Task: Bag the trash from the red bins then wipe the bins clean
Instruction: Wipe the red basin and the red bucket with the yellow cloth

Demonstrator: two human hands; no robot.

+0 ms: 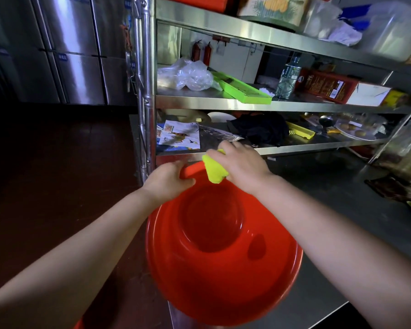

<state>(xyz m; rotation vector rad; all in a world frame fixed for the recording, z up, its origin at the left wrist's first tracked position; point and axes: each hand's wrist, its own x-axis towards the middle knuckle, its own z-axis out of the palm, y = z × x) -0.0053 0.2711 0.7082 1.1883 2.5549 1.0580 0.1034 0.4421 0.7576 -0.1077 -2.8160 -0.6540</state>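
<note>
A round red bin (pixel 223 269) stands tilted on the steel counter, its open inside facing me and holding nothing. My left hand (pixel 169 180) grips the bin's far rim at the left, thumb inside. My right hand (pixel 240 162) holds a folded yellow cloth (pixel 214 169) and presses it against the far rim just right of my left hand. A small red edge of another thing (pixel 78 325) shows at the bottom left.
A steel shelf rack (pixel 223 104) rises right behind the bin, loaded with plastic bags (pixel 185 74), a green tray (pixel 242 89), a water bottle (pixel 288 77), boxes and papers. The steel counter (pixel 342 210) runs to the right. Steel fridge doors (pixel 76 55) stand at the back left above dark floor.
</note>
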